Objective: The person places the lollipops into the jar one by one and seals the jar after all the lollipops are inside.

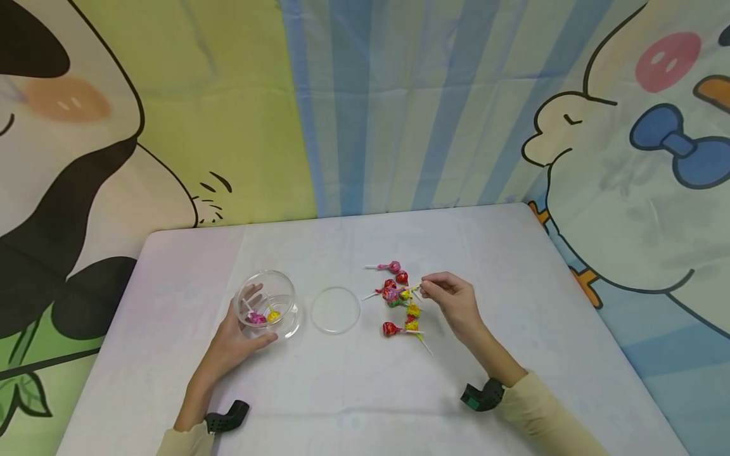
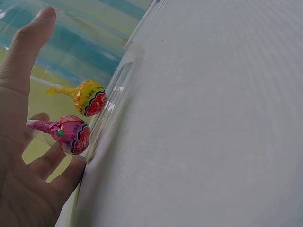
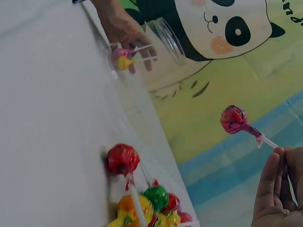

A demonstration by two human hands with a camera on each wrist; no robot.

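Note:
My left hand [image 1: 236, 332] is wrapped around a clear round jar [image 1: 289, 301], thumb on one side and fingers on the other. Inside lie a pink lollipop [image 2: 71, 135] and a yellow lollipop [image 2: 90, 98], sticks leaning up. My right hand [image 1: 456, 304] pinches the white stick end of a pinkish-red lollipop [image 3: 234, 119] between thumb and fingertips. That candy is held up, its head overlapping the pile in the head view. Beneath it is a loose pile of lollipops, with a red one [image 1: 390, 329], a yellow one [image 1: 413, 310] and a green one [image 3: 156, 197] among them.
A round clear lid [image 1: 313, 310] lies flat between the jar and the pile. The white-covered table [image 1: 353, 386] ends at a back edge against a printed cartoon curtain [image 1: 388, 114]. Dark cameras sit on both wrists.

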